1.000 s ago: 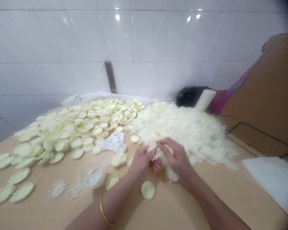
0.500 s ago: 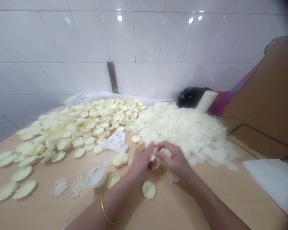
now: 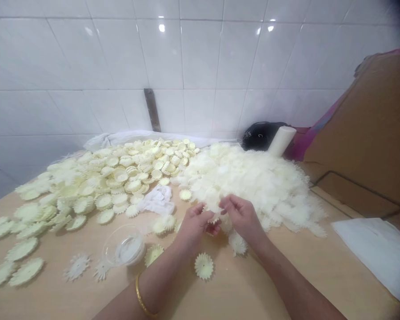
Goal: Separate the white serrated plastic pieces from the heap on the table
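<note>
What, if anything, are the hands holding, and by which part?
Left hand: a pale scalloped piece, pinched near its edge. Right hand: fingertips close to it; whether they grip it can't be told.

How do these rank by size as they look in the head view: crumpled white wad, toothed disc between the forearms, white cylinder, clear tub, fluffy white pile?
Largest to smallest:
Fluffy white pile
Clear tub
Crumpled white wad
Toothed disc and white cylinder: too alike to rank, with the disc nearer the camera
</note>
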The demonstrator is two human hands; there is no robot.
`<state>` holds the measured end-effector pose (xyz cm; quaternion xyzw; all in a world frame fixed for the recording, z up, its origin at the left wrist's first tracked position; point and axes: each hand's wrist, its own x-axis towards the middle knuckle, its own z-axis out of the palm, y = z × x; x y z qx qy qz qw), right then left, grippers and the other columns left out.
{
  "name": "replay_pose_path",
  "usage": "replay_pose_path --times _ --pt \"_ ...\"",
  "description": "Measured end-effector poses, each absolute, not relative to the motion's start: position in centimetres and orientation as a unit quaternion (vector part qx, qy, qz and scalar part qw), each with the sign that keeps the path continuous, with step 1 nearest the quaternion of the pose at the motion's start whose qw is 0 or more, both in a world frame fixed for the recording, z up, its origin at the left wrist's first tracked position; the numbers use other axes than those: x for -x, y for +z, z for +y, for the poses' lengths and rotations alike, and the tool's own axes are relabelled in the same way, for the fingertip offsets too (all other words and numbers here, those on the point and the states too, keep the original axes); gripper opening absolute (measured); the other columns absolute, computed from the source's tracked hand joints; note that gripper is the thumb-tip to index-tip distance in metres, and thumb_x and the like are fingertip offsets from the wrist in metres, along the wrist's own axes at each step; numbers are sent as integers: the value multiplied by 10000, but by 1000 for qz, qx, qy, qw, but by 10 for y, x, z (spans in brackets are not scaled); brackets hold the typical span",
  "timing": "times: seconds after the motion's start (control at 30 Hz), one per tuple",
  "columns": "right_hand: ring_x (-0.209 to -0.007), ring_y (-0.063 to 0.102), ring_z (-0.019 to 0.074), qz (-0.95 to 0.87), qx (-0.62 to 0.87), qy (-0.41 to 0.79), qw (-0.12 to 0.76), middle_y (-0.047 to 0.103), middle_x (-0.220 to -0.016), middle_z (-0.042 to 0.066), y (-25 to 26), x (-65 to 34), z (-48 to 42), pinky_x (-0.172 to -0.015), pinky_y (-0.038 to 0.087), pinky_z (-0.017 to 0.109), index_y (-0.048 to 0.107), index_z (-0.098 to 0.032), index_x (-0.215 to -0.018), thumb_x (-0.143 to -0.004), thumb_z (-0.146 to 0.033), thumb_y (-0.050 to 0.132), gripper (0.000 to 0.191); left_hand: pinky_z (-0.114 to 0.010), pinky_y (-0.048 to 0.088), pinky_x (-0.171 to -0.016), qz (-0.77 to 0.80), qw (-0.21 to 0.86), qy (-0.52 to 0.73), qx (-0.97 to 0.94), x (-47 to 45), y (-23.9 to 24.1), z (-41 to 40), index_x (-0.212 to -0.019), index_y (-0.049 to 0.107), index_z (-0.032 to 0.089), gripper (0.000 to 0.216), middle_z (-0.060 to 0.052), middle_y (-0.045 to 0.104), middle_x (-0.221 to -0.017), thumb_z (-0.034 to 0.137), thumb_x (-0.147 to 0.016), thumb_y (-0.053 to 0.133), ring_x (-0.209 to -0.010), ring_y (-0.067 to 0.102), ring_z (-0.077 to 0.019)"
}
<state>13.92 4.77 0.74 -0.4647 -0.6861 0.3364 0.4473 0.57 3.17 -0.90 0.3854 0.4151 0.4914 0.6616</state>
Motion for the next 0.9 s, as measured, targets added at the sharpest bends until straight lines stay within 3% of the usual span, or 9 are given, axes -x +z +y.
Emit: replay_pose_path --times 0.23,0.3,0.4,0.57,0.67,0.77,0.83,0.9 --pt "-736 535 159 -729 412 302 455 581 -781 32 8 -138 47 -667 432 264 565 -170 -880 -739 -373 562 247 -196 355 -430 452 623 492 -407 -6 -10 30 -774 553 134 273 7 540 -510 373 -666 627 -414 483 -78" --pt "-689 516 144 -742 420 264 450 562 -726 19 5 -135 46 -627 417 252 564 -175 -773 -770 -325 527 154 -192 343 -420 453 616 486 -424 -6 -10 30 -743 547 134 270 7 538 -496 379 -663 628 -405 477 -76" --pt "-561 443 111 -720 457 193 486 461 -575 -17 3 -134 46 -536 365 227 460 -176 -589 -818 -287 446 255 -195 341 -421 441 617 473 -449 -6 -9 30 -688 518 144 265 -1 552 -499 394 -683 604 -404 484 -80" --pt "-455 374 96 -585 561 123 573 410 -505 -38 7 -149 55 -459 323 226 412 -182 -594 -847 -328 384 293 -196 333 -403 444 633 467 -428 -7 -11 31 -625 454 162 256 5 547 -468 353 -679 615 -383 472 -84" --pt "-661 498 147 -553 585 64 590 538 -759 44 5 -160 65 -618 408 282 511 -157 -852 -840 -302 392 188 -194 334 -406 449 641 468 -412 -7 -13 31 -664 477 160 227 5 551 -477 343 -684 611 -393 477 -84" --pt "-946 477 212 -576 568 21 587 455 -1097 137 2 -163 70 -802 401 370 402 -135 -1158 -794 -275 466 395 -191 329 -404 447 642 467 -412 -6 -16 31 -694 502 157 223 11 542 -471 352 -685 610 -387 463 -76" --pt "-1060 416 237 -584 553 -15 594 426 -1151 151 3 -162 68 -884 356 407 393 -128 -1178 -782 -256 486 426 -185 304 -384 458 637 473 -401 -6 -18 32 -674 485 162 245 19 528 -450 369 -676 616 -362 435 -67" --pt "-1093 395 239 -590 528 -40 609 462 -1116 135 6 -159 64 -915 331 421 456 -141 -1109 -793 -234 471 329 -180 269 -363 469 626 486 -390 -6 -20 32 -667 470 169 264 30 512 -431 387 -670 618 -336 398 -57"
